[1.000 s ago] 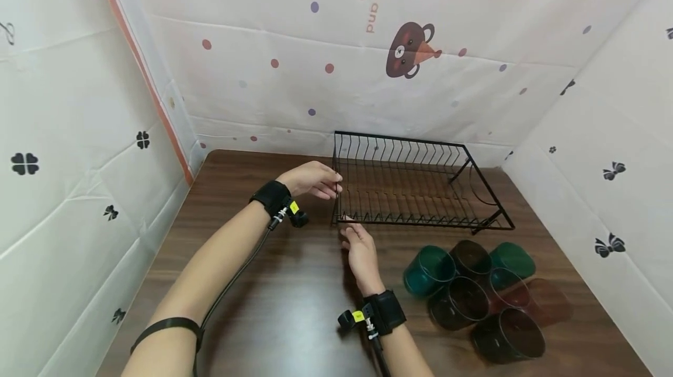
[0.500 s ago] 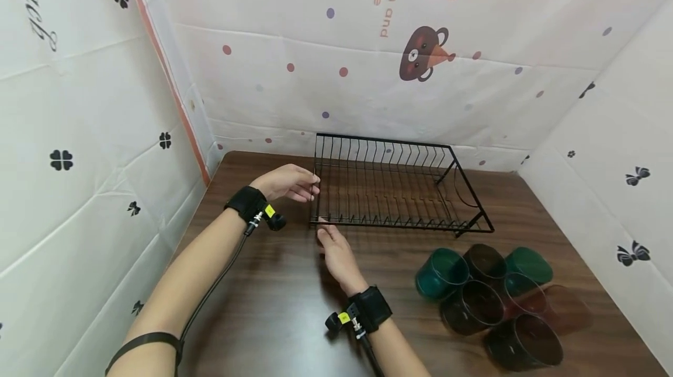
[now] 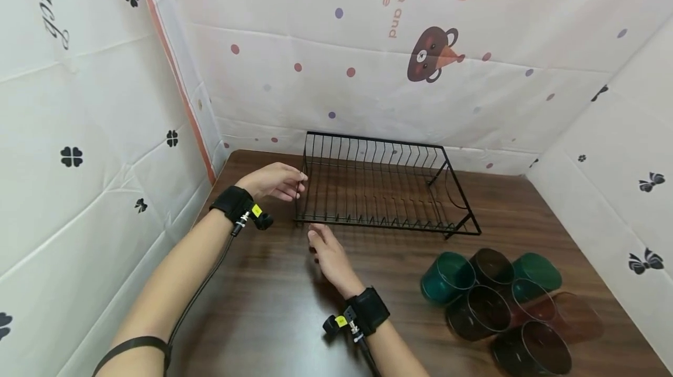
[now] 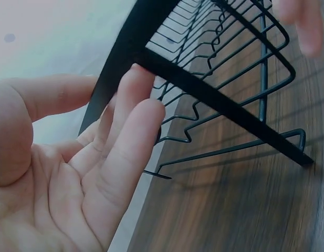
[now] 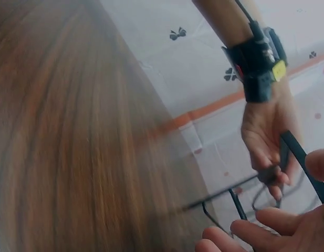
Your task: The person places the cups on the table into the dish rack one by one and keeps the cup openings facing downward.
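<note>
Black wire rack (image 3: 386, 190) stands toward the back of the wooden table (image 3: 252, 283), near the printed sheet (image 3: 310, 93). My left hand (image 3: 273, 181) pinches its left end, thumb one side of the frame, fingers the other. My right hand (image 3: 329, 255) is loosely spread by the front left corner, holding nothing (thumb and fingers well apart in the right wrist view). Tinted cups (image 3: 478, 312) cluster front right, off the rack.
</note>
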`<state>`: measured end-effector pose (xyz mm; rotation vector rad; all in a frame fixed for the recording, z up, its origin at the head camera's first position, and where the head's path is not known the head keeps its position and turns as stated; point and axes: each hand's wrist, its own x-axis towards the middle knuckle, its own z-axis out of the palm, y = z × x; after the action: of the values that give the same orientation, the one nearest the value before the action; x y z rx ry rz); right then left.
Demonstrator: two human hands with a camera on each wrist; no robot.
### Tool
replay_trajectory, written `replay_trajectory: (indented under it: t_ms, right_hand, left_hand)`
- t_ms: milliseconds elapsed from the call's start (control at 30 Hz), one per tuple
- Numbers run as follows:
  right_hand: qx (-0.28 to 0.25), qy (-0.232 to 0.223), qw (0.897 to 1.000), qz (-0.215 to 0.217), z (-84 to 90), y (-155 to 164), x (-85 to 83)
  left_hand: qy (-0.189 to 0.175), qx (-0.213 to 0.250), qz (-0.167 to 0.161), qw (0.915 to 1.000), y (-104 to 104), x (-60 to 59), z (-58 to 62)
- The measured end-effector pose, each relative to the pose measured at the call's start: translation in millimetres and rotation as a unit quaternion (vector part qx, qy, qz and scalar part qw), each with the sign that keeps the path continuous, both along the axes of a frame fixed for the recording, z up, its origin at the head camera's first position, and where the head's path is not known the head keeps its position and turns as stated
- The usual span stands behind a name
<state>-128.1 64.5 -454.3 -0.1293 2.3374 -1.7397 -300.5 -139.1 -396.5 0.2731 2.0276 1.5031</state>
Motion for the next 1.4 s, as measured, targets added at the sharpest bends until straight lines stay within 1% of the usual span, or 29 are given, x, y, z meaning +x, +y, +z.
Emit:
replay_trajectory:
  t_ms: [67, 167, 267, 400, 467, 633, 767, 933, 1100, 1200, 1267, 1333, 1400]
  right_hand:
    - [-0.001, 0.006, 1.0, -0.009, 1.1, 6.0, 1.3]
    - [0.008, 0.014, 0.999, -0.031, 2.6, 16.5, 3.2]
    - [0.012, 0.019, 0.998, -0.053, 2.9, 25.5, 3.3]
    - [-0.012, 0.026, 0.996, -0.083, 1.7, 30.9, 0.7]
    - [-0.022, 0.025, 0.996, -0.084, 0.1, 30.0, 0.9]
    - [-0.025, 0.011, 0.998, -0.053, -3.2, 22.6, 5.0]
    - [-0.027, 0.006, 0.999, -0.043, -2.6, 17.9, 5.4]
    - [-0.031, 0.006, 0.999, -0.034, -1.3, 16.7, 2.2]
    - [-0.015, 0.002, 1.0, -0.023, -1.2, 16.4, 2.1]
    - [0.004, 0.005, 1.0, -0.001, 2.1, 20.2, 4.9]
    - [0.024, 0.014, 0.999, 0.023, 5.8, 25.3, 10.0]
    - [0.054, 0.033, 0.997, 0.051, 9.3, 34.2, 18.7]
    - [0.086, 0.052, 0.992, 0.08, 12.4, 46.0, 30.7]
  left_hand:
    - [0.002, -0.003, 0.003, 1.0, -1.2, -1.3, 0.3]
    - [-0.001, -0.007, 0.001, 1.0, -1.9, -2.6, 0.0]
    - [-0.001, -0.011, 0.006, 0.9999, -3.5, -3.0, 0.0]
    - [0.004, -0.013, 0.017, 0.9998, -8.6, -1.8, -0.1]
    - [0.003, -0.014, 0.02, 0.9997, -12.6, 0.6, -0.5]
    - [0.002, -0.022, 0.02, 0.9996, -24.4, 7.9, -2.0]
    - [0.009, -0.033, 0.021, 0.9992, -32.4, 11.1, -1.9]
    - [0.009, -0.031, 0.025, 0.9992, -37.8, 10.0, -0.8]
    - [0.005, -0.034, 0.02, 0.9992, -42.6, 8.5, -1.0]
    - [0.018, -0.045, 0.014, 0.9987, -46.6, 9.5, -1.6]
    - [0.035, -0.054, 0.014, 0.9979, -52.2, 11.5, -2.3]
    - [0.052, -0.065, 0.018, 0.9964, -57.3, 14.5, -3.8]
    - [0.069, -0.077, 0.022, 0.9944, -60.3, 18.7, -4.6]
